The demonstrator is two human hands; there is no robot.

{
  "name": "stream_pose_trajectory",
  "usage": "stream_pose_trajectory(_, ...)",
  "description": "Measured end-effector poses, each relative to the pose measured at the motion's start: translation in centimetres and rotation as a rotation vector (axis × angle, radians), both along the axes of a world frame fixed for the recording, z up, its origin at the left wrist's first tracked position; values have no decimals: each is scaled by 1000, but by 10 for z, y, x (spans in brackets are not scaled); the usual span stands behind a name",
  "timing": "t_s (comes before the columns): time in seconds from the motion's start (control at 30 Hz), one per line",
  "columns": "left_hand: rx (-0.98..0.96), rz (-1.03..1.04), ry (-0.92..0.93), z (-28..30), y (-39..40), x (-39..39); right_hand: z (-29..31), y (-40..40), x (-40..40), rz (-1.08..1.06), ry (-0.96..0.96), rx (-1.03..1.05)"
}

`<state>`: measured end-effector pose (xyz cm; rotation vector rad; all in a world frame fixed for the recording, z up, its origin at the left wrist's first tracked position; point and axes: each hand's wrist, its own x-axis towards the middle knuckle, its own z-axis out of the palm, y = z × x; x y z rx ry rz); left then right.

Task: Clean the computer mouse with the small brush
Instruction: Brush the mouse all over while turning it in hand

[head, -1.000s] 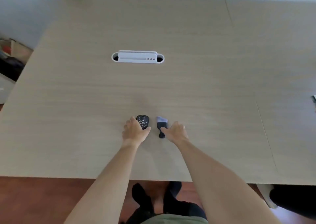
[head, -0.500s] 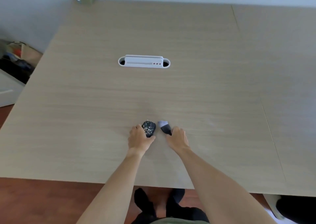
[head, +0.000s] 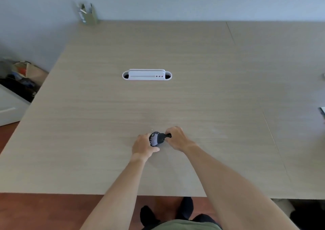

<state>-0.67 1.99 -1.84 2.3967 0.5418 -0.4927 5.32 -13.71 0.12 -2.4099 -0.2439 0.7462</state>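
A black computer mouse (head: 152, 136) speckled with white crumbs sits on the wooden table (head: 175, 97), near its front edge. My left hand (head: 143, 146) grips the mouse from the left and hides its near side. My right hand (head: 176, 138) holds the small brush (head: 162, 137) by its black handle, and the brush lies across the mouse with its pale bristles (head: 154, 141) on the mouse's top.
A white cable grommet (head: 147, 75) is set into the table's middle. A pen holder (head: 87, 13) stands at the far left corner by the wall. Bags (head: 19, 78) lie on the floor to the left. Small objects (head: 322, 111) poke in at the right edge.
My right hand has picked the brush up off the table and swung it left onto the mouse. My left hand stays closed around the mouse. The camera view tilted upward.
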Motion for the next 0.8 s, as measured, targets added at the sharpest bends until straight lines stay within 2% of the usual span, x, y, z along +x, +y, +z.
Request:
stream_pose_trajectory(0.23,-2,-4,-41,-1,1,-6,11,-24,-11,-34,-38,-126)
stream_pose_trajectory(0.37,23,10,-89,1,-7,-10,6,-22,-12,-79,-39,-51)
stream_pose_trajectory(0.5,40,25,-94,-1,-6,-12,11,-11,-14,9,-1,-5)
stream_pose_trajectory(0.6,42,28,-90,-5,-3,-11,18,-13,-16,14,-2,-97)
stream_pose_trajectory(0.7,59,27,-73,-6,-2,-8,24,-16,-11,39,-83,-199)
stream_pose_trajectory(0.8,97,23,-48,-1,-6,-6,28,-14,-9,28,-74,-106)
